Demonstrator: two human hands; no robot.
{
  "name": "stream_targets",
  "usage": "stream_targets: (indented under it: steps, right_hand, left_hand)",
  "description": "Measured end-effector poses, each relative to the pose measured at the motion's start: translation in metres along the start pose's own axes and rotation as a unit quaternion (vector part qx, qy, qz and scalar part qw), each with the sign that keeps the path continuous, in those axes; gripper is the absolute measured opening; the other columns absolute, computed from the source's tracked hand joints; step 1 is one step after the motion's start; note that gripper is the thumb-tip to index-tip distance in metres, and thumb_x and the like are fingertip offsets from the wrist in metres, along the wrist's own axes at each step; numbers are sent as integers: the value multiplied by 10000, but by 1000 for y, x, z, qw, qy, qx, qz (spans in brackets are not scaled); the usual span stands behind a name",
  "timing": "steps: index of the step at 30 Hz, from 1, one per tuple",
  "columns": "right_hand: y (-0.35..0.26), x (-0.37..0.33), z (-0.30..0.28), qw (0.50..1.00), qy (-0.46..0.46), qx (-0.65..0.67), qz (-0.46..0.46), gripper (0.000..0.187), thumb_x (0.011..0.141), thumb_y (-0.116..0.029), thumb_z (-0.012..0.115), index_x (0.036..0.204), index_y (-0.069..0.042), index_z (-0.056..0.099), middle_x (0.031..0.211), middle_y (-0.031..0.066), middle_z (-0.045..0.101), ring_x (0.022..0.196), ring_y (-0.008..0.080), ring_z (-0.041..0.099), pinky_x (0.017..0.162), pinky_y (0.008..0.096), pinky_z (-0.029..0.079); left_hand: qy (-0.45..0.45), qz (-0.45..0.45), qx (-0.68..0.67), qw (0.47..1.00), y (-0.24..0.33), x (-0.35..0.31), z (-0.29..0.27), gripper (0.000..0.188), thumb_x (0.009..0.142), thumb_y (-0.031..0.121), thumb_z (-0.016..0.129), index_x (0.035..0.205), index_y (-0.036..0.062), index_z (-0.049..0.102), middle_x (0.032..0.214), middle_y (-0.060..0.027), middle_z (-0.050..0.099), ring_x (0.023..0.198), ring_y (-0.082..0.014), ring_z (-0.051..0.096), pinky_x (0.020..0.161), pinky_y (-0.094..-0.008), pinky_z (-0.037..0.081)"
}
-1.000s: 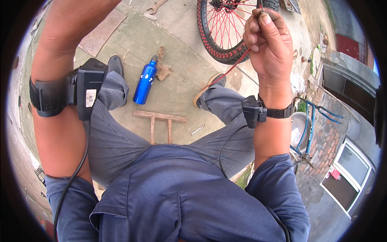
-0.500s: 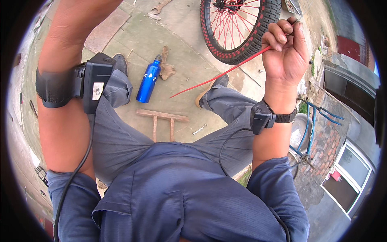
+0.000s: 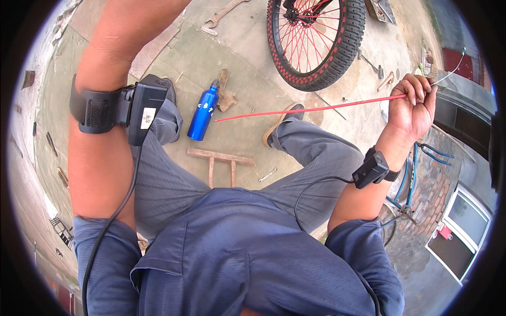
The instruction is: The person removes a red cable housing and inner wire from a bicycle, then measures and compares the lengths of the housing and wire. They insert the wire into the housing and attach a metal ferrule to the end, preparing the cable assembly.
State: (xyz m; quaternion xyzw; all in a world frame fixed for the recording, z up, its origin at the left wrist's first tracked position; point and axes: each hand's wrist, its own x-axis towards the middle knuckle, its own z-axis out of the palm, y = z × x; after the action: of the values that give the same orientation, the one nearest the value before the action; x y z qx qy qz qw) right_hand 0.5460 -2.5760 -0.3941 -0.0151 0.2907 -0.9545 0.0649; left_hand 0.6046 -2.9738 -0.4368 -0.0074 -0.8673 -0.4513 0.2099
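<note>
My right hand (image 3: 412,110), raised at the upper right, has its fingers closed round a red cable housing (image 3: 311,109). The housing reaches left from the hand, nearly straight, and its free tip hangs near the blue metal bottle (image 3: 203,115). A thin pale wire (image 3: 453,69) with a small end sticks out past the fingertips on the other side. My left forearm (image 3: 108,58) runs up out of the picture at the top, so the left hand is hidden. Beyond the housing stands a wheel (image 3: 342,60) with a knobby black tyre and red spokes.
Between my legs on the ground lie a wooden frame piece (image 3: 221,156) and a small wrench (image 3: 268,175). A large wrench (image 3: 221,15) lies at the top, and a broken wood piece (image 3: 226,101) beside the bottle. A blue bicycle frame (image 3: 412,174) stands at the right.
My right hand has moved right and down with the red cable housing, which now lies closer to level. The wire past the fingertips now shows more clearly. My left forearm has shifted slightly right.
</note>
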Motion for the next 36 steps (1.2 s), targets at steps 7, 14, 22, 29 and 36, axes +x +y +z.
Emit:
stream_targets:
  steps: [7,14,22,29,36]
  right_hand:
    - [-59,-17,-4,995,28,25,-88,138,975,-134,590,963,1,568,767,16,498,618,110,426,472,226,336]
    - [-126,-42,-12,985,35,68,-157,90,964,-85,582,937,-1,566,751,24,486,616,100,443,466,223,331]
    - [-177,-71,-15,962,35,108,-248,136,989,-129,567,970,6,558,780,38,501,624,113,456,467,228,339]
    - [-190,-90,-21,942,97,73,-313,191,1040,-225,527,971,-59,594,798,9,575,619,110,489,479,225,366]
    - [-213,-93,-20,930,131,61,-339,200,1050,-246,516,977,-86,611,791,-22,578,624,99,505,497,222,387]
  left_hand:
    - [-108,-14,69,992,-14,-5,14,180,953,121,626,1077,-3,663,873,-92,688,769,-160,615,718,-291,499]
    - [-343,-43,98,933,-38,-37,56,246,923,89,593,1145,1,653,1028,-182,716,960,-310,694,857,-399,537]
    - [-384,-57,30,921,-17,-123,102,304,933,146,608,1205,13,631,1142,-213,677,1043,-379,651,899,-437,516]
    - [-394,-228,-140,879,25,-143,91,141,987,99,593,982,-37,630,777,-79,656,682,-132,628,635,-301,522]
    - [-443,-196,-178,856,76,-178,38,173,991,91,606,855,-12,575,630,-33,583,514,-99,548,484,-261,457]
